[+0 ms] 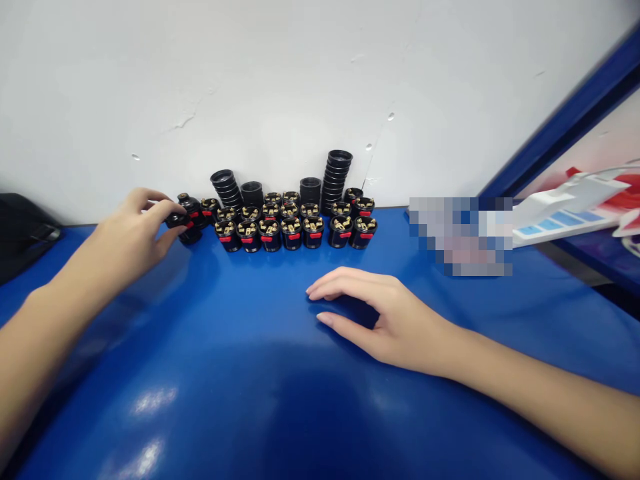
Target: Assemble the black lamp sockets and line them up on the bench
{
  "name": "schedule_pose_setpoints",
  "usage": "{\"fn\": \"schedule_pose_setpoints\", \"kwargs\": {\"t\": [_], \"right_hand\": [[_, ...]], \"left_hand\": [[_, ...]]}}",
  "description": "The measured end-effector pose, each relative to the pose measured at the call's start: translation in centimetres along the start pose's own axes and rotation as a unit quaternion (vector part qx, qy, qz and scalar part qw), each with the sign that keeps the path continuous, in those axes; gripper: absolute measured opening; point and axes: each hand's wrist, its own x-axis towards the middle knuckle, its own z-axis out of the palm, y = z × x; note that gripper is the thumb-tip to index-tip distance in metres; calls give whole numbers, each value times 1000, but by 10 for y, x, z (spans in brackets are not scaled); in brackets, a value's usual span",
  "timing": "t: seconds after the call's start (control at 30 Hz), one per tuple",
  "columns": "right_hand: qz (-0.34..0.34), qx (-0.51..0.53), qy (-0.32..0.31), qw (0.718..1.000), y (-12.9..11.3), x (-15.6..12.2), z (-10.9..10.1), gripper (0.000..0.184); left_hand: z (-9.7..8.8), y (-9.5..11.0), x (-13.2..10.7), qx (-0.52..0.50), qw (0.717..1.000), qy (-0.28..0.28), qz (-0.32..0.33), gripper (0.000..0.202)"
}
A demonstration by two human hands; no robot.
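Observation:
My left hand (134, 230) reaches to the left end of a cluster of small black lamp sockets with brass contacts and red tabs (295, 223). Its thumb and fingers pinch one black socket (186, 217), held tilted just above the blue table (240, 373). My right hand (380, 313) rests palm down on the table in front of the cluster, fingers stretched out and slightly apart, holding nothing. Behind the sockets stand stacks of black threaded rings (337, 177) against the white wall.
A black bag (25, 230) lies at the far left on the table edge. At the right are a blurred patch (460, 233) and a white and blue shape (570, 207) beside a blue frame (565, 113).

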Motion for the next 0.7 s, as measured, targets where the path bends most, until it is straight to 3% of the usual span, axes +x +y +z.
{"fn": "schedule_pose_setpoints", "kwargs": {"t": [0.23, 0.37, 0.5, 0.7], "right_hand": [[1, 3, -1, 1000, -1, 0, -1, 16], [-2, 4, 0, 1000, -1, 1, 0, 16], [-2, 5, 0, 1000, 0, 1, 0, 16], [-4, 9, -2, 1000, 0, 1, -1, 15]], "left_hand": [[-21, 21, 2, 47, 998, -48, 4, 44], [-14, 33, 5, 48, 998, -18, 45, 52], [-4, 38, 7, 28, 996, -36, 71, 53], [-8, 39, 10, 14, 997, -31, 66, 42]]}}
